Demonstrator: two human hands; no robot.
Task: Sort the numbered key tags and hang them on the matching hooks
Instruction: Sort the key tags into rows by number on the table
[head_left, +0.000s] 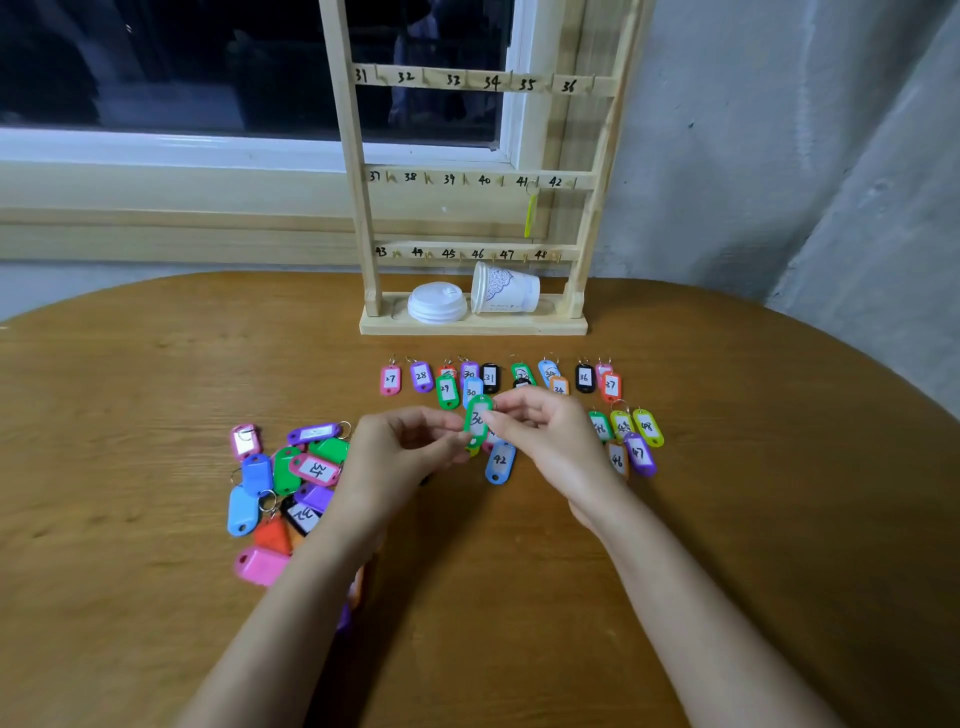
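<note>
— Wooden desk (156, 374), rack (358, 208) at its far edge; where is the green tag (478, 418)?
— Mid-desk, pinched between the left hand (400, 447) and right hand (540, 431); the person should read its number squarely before placing.

Entry, as I logged it from my remote station.

Left hand (400, 447) and right hand (540, 431): both were bare, with slender fingers and slightly blurred outlines.

Left forearm (291, 597) and right forearm (685, 597): both were bare from the wrists down to the lower edge of my view.

Nail detail was too soft for me to record.
</note>
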